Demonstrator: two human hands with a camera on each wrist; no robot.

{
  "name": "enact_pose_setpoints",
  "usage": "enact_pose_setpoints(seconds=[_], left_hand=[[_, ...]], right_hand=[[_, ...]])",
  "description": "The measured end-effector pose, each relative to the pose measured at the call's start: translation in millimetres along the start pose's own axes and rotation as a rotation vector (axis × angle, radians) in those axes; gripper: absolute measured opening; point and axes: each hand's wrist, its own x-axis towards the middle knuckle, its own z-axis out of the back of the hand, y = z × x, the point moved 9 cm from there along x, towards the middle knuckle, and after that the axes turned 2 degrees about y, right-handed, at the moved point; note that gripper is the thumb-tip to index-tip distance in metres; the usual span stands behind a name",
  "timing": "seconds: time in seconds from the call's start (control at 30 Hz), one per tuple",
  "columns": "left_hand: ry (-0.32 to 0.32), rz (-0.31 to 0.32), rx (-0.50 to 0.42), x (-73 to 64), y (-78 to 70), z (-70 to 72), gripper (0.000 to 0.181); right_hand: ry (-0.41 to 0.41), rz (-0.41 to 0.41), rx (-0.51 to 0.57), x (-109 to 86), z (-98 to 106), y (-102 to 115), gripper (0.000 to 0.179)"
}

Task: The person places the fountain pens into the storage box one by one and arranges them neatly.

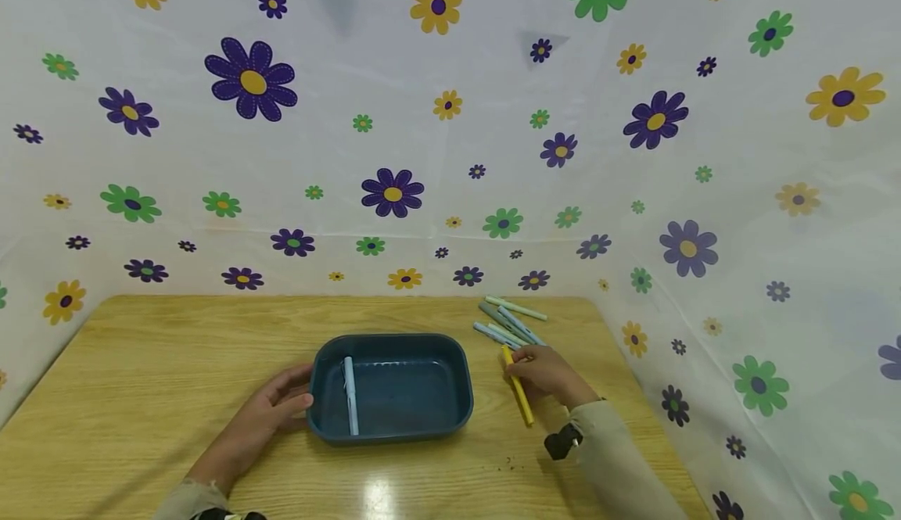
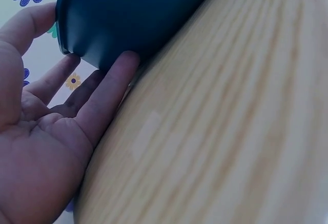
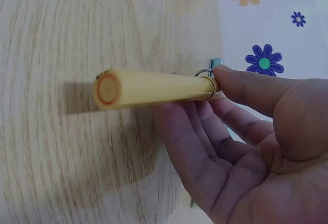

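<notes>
My right hand (image 1: 545,371) pinches a yellow pen (image 1: 518,387) between thumb and fingers, right of the dark blue tray. The right wrist view shows the pen (image 3: 159,88) end-on, its clip side near the thumb. My left hand (image 1: 271,407) lies at the left end of the tray (image 1: 461,418), its fingers (image 2: 107,90) fairly straight with tips against the outer wall. Inside the tray, at its left side, a pale blue pen (image 1: 351,395) lies lengthwise, front to back. Beyond my right hand is a loose group of pale blue, green and grey-green pens (image 1: 521,324).
The wooden table (image 1: 211,340) meets a white flowered cloth (image 1: 317,152) at the back and right. A few small dark specks (image 1: 510,465) are on the table near the right wrist. Dark straps with devices (image 1: 563,442) sit on both wrists.
</notes>
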Motion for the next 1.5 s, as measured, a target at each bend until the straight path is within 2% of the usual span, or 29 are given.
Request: enact_pose_setpoints(seconds=[0.33, 0.53, 0.7, 0.97, 1.27, 1.5], left_hand=[[-0.003, 0.008, 0.028, 3.3, 0.8, -0.9, 0.065], [-0.001, 0.023, 0.023, 2.3, 1.3, -1.4, 0.067], [-0.007, 0.034, 0.007, 1.5, 0.6, -1.7, 0.069], [0.006, 0.028, -0.014, 1.5, 0.5, -2.9, 0.067], [-0.004, 0.033, -0.017, 3.3, 3.8, -2.9, 0.067], [-0.015, 0.04, -0.007, 3.1, 2.7, -1.0, 0.069]], right_hand=[[0.078, -0.016, 0.051, -0.1, -5, -2, 0.04], [0.084, 0.005, 0.054, -1.1, -7, 0, 0.044], [0.046, 0.019, 0.033, -1.8, -7, 4, 0.04], [-0.004, 0.005, -0.044, -3.2, -7, 9, 0.017], [-0.024, 0.004, -0.024, -8.3, -6, 7, 0.024], [-0.17, 0.061, -0.024, -8.5, 4, 16, 0.03]])
